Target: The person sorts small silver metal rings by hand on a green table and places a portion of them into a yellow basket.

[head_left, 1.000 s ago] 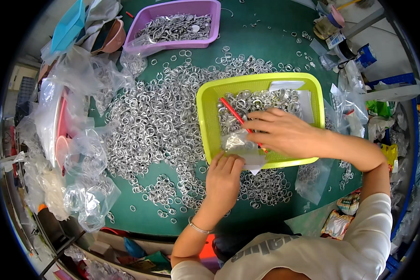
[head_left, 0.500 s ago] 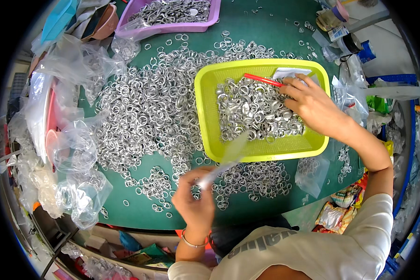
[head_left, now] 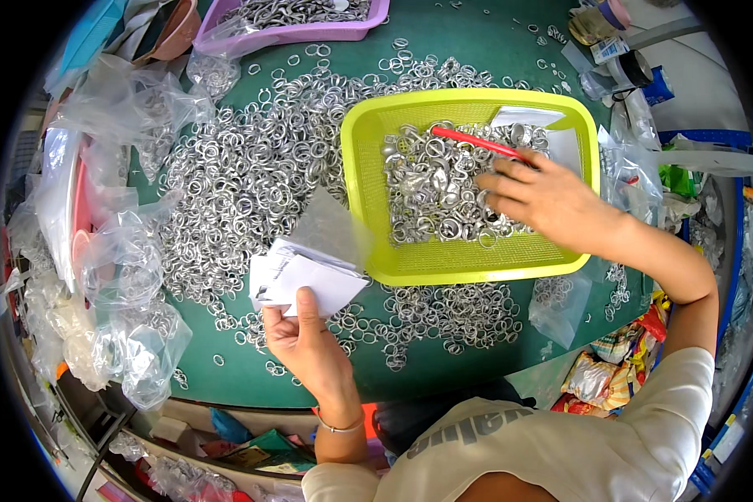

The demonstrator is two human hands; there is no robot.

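Observation:
My left hand (head_left: pixel 312 351) is closed on a stack of white paper slips (head_left: pixel 314 284), thumb on top, over the table's front half. A clear plastic bag (head_left: pixel 330 226) sticks out behind the slips. Above a yellow-green basket (head_left: pixel 468 274), my right hand (head_left: pixel 556 205) has its blurred fingers stretched out and apart, touching or just over the silver rings (head_left: pixel 431 188) inside. A red pen (head_left: pixel 477 141) lies across these rings, its right end against or under my right hand. White paper (head_left: pixel 527 116) rests in the basket's far right corner.
A large heap of silver rings (head_left: pixel 251 184) covers the green table (head_left: pixel 494 50) left of the basket. Behind it stands a purple tray (head_left: pixel 309 33) of metal pieces. Clear bags (head_left: pixel 142 276) crowd the left edge; a jar (head_left: pixel 598 25) and black-lidded container (head_left: pixel 632 71) stand far right.
My left hand has moved left and turned, so the slips now face up. My right hand has shifted toward me and left, off the white paper, its fingers now straighter over the rings.

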